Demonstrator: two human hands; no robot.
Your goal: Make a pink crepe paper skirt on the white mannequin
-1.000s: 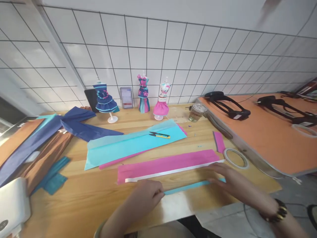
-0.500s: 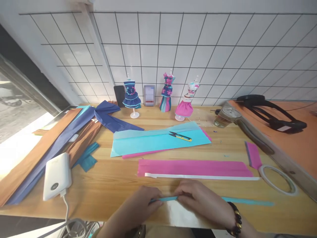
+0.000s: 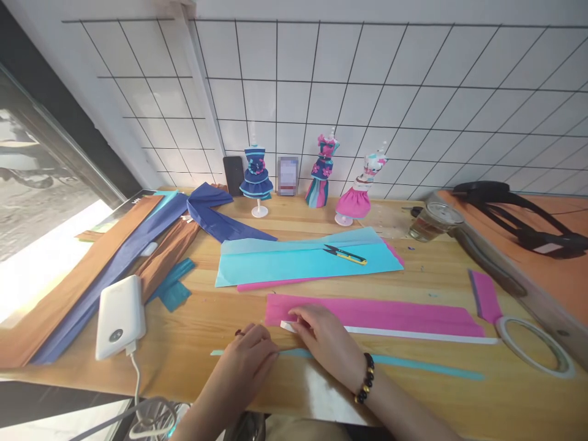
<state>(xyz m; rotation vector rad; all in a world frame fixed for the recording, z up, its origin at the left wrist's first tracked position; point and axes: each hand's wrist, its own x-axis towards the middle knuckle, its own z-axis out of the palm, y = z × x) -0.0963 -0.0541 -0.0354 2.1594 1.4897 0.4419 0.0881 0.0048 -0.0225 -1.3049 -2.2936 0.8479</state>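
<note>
Both your hands rested on the desk (image 3: 193, 343), left hand (image 3: 248, 358) pinching the teal strip (image 3: 413, 365), right hand (image 3: 324, 340) lying flat and open across it, fingertips touching the pink paper (image 3: 390, 313)

— What carries it all?
— A wooden table (image 3: 202, 324). On it lie a pink paper strip (image 3: 390, 313), a thin teal strip (image 3: 413, 365), a light blue sheet (image 3: 294, 260), and brown and navy paper (image 3: 119, 257).
— Anything else?
— A tape roll (image 3: 535, 345), a white power bank (image 3: 120, 315), a glass jar (image 3: 432, 222).
</note>
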